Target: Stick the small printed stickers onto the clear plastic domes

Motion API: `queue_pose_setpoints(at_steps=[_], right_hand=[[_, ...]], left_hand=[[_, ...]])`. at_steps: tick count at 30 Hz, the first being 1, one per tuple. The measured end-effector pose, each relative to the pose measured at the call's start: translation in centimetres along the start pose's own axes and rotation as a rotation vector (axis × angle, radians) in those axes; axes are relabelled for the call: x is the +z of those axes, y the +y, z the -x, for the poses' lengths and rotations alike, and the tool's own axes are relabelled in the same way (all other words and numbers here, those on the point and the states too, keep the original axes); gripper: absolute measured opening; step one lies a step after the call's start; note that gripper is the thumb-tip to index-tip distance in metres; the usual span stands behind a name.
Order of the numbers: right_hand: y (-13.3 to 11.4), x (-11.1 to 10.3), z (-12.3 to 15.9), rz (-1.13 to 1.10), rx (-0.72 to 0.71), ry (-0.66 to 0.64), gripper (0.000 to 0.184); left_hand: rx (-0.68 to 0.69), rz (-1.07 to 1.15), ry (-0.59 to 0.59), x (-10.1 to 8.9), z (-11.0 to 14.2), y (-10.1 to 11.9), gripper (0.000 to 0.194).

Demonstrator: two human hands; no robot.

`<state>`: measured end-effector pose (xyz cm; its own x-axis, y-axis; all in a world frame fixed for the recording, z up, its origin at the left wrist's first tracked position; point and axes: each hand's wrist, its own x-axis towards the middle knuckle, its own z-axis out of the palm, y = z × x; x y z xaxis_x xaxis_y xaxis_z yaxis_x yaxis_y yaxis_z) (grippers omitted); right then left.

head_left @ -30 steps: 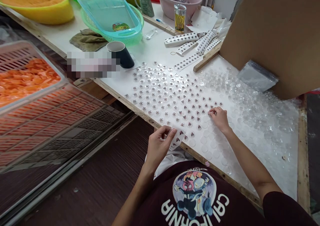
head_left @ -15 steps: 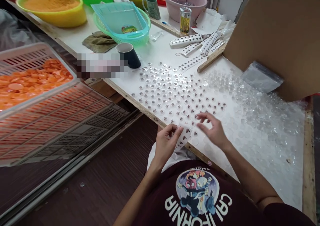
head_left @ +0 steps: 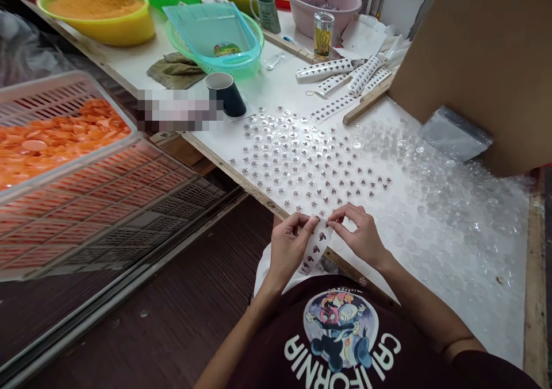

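Observation:
My left hand (head_left: 292, 244) pinches a white strip of stickers (head_left: 316, 249) printed with small dark and red figures, held over the table's front edge. My right hand (head_left: 357, 232) has its thumb and fingertips closed at the strip's upper right corner, by a sticker; whether one is lifted off is too small to see. Beyond both hands, many clear round discs bearing stickers (head_left: 297, 159) lie spread in loose rows on the white table. Plain clear discs (head_left: 399, 239) lie to the right of my right hand, thickening into a heap (head_left: 457, 199).
Sticker rolls (head_left: 324, 70) and a wooden strip (head_left: 366, 103) lie farther back. A dark cup (head_left: 228, 99), a glass (head_left: 322, 35), a turquoise scoop (head_left: 211, 33) and a pink basin (head_left: 319, 1) stand behind. Cardboard (head_left: 483, 61) rises at right; a crate of orange pieces (head_left: 64, 147) is at left.
My right hand has come back from the discs to the sticker strip, its fingers closing at the strip's corner. My left hand keeps hold of the strip. The camera view has shifted slightly left.

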<state>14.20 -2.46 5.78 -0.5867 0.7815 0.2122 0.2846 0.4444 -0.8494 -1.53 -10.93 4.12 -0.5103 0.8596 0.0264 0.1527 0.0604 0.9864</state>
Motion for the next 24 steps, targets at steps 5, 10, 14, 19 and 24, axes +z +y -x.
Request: queue_pose_setpoints(at_steps=[5,10,14,19,24], right_hand=[[-0.4,-0.3,-0.2,-0.082,-0.001,0.126,0.007],[-0.9,1.3,-0.6,-0.291,0.119,0.079,0.033],[-0.4,0.3,-1.0,-0.422,0.134,0.162,0.037],[5.2,-6.2,-2.1,-0.213,0.212,0.456,0.044],[11.7,-9.7,-2.3,0.018,0.453,0.421,0.044]], left_hand=[[0.006,-0.013,0.032,0.2,0.1,0.1,0.026],[0.064,-0.041,-0.013,0.5,0.2,0.2,0.027],[0.055,-0.066,-0.073,0.5,0.3,0.0,0.022],[0.019,-0.101,-0.072,0.1,0.2,-0.4,0.021],[0.005,-0.119,-0.05,-0.1,0.0,-0.8,0.022]])
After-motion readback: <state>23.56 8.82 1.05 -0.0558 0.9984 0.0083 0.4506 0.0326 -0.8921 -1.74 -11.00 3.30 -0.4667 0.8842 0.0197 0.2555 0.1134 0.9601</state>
